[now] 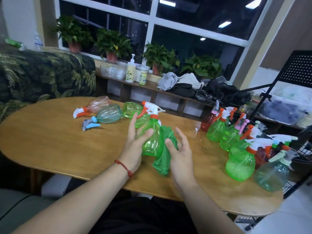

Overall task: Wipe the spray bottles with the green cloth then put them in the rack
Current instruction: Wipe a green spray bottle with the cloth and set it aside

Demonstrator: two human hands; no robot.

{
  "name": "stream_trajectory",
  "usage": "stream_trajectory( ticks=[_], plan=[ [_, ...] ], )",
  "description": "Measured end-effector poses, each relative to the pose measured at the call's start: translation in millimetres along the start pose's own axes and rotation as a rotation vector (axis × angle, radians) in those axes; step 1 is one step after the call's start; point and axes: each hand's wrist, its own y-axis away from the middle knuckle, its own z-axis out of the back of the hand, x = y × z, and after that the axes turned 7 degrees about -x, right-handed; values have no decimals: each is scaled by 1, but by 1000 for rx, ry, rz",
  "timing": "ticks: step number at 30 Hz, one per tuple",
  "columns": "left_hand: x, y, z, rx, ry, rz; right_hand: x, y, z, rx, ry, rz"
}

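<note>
Currently the wiping step looks to be under way on one green spray bottle (152, 139), held a little above the middle of the table (59, 141). The bottle stands roughly upright, its long axis running from the base nearest the near edge up to the white and orange trigger head toward the far edge.

The left hand (135, 142) grasps the bottle: its thumb lies across the front of the body and its fingers reach round behind. The right hand (179, 151) is spread, fingers nearly straight, and only its thumb presses the green cloth (164, 154) against the bottle's right side. The rest of the cloth hangs down toward the near edge.

The rack (304, 150), a black wire frame, stands just off the table's right end, so it lies to the right of both hands, and the right hand is the nearer one. Between the hands and the rack a crowd of standing bottles (217, 130) fills the right end of the table. By my judgement the held bottle would have to be carried over or round them, and a low sweep could knock some down.

Three lying bottles (109, 114) rest toward the far left edge, on the side away from the rack.
</note>
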Motion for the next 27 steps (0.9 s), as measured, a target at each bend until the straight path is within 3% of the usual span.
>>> stream_trajectory(
  ticks=[4, 8, 10, 16, 19, 22, 24, 27],
  plan=[
    [1, 4, 3, 46, -143, -32, 14, -5, -1, -45, 120, 137],
    [9, 11, 3, 116, -357, -131, 47, -26, -5, -48, 519, 630],
    [11, 15, 0, 159, -405, -179, 54, -48, -7, 4, 758, 837],
    [13, 17, -3, 121, -469, -227, 40, -57, -13, 296, 1099, 1073],
    [15, 18, -4, 88, -500, -227, 46, -58, -14, 392, 1160, 1132],
    [14, 18, -5, 107, -482, -255, 53, -67, -9, 207, 1103, 1131],
    [12, 18, -3, 109, -474, -269, 51, -68, -10, 38, 1014, 1009],
    [9, 19, -1, 88, -494, -270, 44, -63, -10, 103, 1025, 969]
  ],
)
